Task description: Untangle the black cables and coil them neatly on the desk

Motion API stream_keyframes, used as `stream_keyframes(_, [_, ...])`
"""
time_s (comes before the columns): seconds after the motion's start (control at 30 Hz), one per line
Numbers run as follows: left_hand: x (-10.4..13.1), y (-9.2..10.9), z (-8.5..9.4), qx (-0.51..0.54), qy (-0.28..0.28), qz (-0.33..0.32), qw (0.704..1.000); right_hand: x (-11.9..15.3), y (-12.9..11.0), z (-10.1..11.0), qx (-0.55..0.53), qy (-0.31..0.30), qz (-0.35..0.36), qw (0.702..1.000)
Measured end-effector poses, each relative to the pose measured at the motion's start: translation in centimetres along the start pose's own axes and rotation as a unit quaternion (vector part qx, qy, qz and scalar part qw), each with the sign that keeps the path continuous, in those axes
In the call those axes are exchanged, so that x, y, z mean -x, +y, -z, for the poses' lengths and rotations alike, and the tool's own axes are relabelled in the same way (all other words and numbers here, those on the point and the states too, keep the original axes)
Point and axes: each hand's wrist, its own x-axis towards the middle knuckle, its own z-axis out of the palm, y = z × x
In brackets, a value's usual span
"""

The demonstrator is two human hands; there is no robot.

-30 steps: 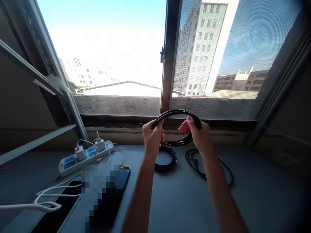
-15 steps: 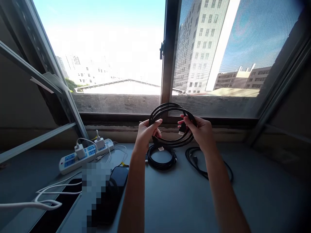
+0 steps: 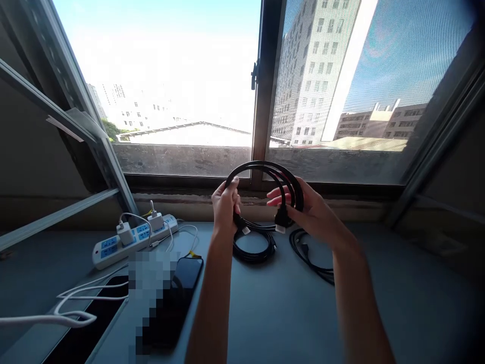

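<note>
Several loops of a black cable [image 3: 261, 165] are held up between my hands, above the grey tabletop. My left hand [image 3: 226, 205] is closed around the loops' left side, thumb on top. One plug with a pale end [image 3: 245, 230] hangs just below it. On the right side, my right hand [image 3: 310, 210] has the loops between thumb and fingers. Its thumb lies by a wider black plug [image 3: 281, 216] with a pale tip, while the fingers reach behind the loops, slightly apart. Under the held cable lies another coiled black cable [image 3: 254, 257], partly covered by it.
A third black cable [image 3: 311, 270] lies loosely at right, partly behind my right forearm. To the left are a white power strip [image 3: 134, 241] with two chargers, white cords [image 3: 76, 319] and a dark phone [image 3: 188, 273]. The window frame [image 3: 261, 101] rises behind the grey tabletop [image 3: 273, 308].
My right hand has loosened and turned, its thumb moving down beside the plug. The loops have spread wider, and the plug at right hangs lower. My left hand has shifted slightly left.
</note>
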Motion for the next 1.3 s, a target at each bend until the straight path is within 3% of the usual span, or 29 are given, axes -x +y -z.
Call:
stream_keyframes(0.2, [0.1,0.4,0.2,-0.010,0.035,0.023,0.999,-0.2,0.9,0.1,0.215,0.107,0.082,0.967])
stream_keyframes(0.37, [-0.2,0.6,0.7,-0.047,0.053,0.010,0.997,-0.1,0.5,0.4,0.177,0.114,0.132,0.969])
stream_keyframes(0.5, [-0.2,0.6,0.9,-0.073,0.089,-0.035,0.993,-0.3,0.4,0.2,0.116,0.110,0.098,0.982])
stream_keyframes(0.63, [-0.2,0.7,0.8,-0.060,0.103,-0.037,0.992,-0.6,1.0,0.5,0.036,0.111,0.060,0.991])
stream_keyframes(0.77, [-0.3,0.7,0.8,-0.074,0.132,-0.068,0.986,-0.6,1.0,0.9,-0.040,0.094,-0.022,0.995])
stream_keyframes(0.87, [0.2,0.9,0.3,-0.095,0.138,-0.098,0.981,-0.5,0.6,0.2,-0.003,0.061,-0.074,0.995])
stream_keyframes(0.97, [0.9,1.3,-0.4,-0.121,0.138,-0.120,0.976,-0.4,0.3,-1.0,0.096,0.071,-0.102,0.988])
stream_keyframes(1.07, [1.0,1.3,-0.4,-0.148,0.112,-0.127,0.974,-0.5,0.4,-1.8,0.115,0.084,-0.135,0.981])
stream_keyframes(1.13, [0.6,1.0,0.2,-0.182,0.058,-0.110,0.975,-0.6,0.6,-1.8,0.113,0.095,-0.154,0.977])
stream_keyframes(1.2, [-0.1,0.3,1.2,-0.237,0.005,-0.072,0.969,-0.8,1.1,-1.6,0.115,0.111,-0.168,0.973])
stream_keyframes(1.3, [-1.1,-1.4,2.8,-0.332,-0.023,0.032,0.942,-1.1,2.1,-1.0,0.129,0.111,-0.193,0.966])
